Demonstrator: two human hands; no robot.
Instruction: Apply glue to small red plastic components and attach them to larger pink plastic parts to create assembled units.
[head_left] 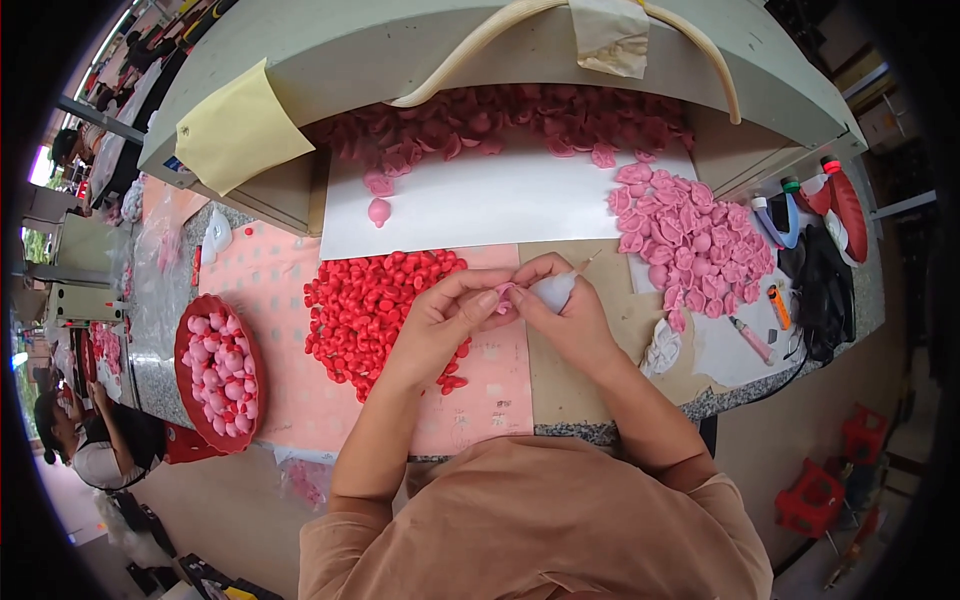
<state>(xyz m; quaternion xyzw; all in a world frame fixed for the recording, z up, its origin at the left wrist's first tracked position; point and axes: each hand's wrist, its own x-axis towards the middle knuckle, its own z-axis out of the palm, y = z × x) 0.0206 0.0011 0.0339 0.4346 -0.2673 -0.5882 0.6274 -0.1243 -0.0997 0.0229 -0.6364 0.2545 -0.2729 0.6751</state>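
Observation:
My left hand (452, 312) is closed on a small pink petal-like piece (506, 298) in front of my chest. My right hand (572, 322) meets it there, its thumb and fingertips pinching at the same piece. Tucked in the right hand is a whitish squeeze bottle (554, 291) with a thin tip pointing up and right. Just left of my hands spreads a heap of glossy red pieces (375, 310), partly hidden by my left forearm. A pile of pink cupped pieces (690, 245) lies to the right.
A red basket (254, 400) of pink-and-red pieces stands at the left. Under a grey hood (640, 70), more pink pieces (480, 120) line a white sheet (460, 210). At the right are an orange cutter (779, 306), bottles (850, 215) and a black bag (822, 290). Another person (95, 440) sits far left.

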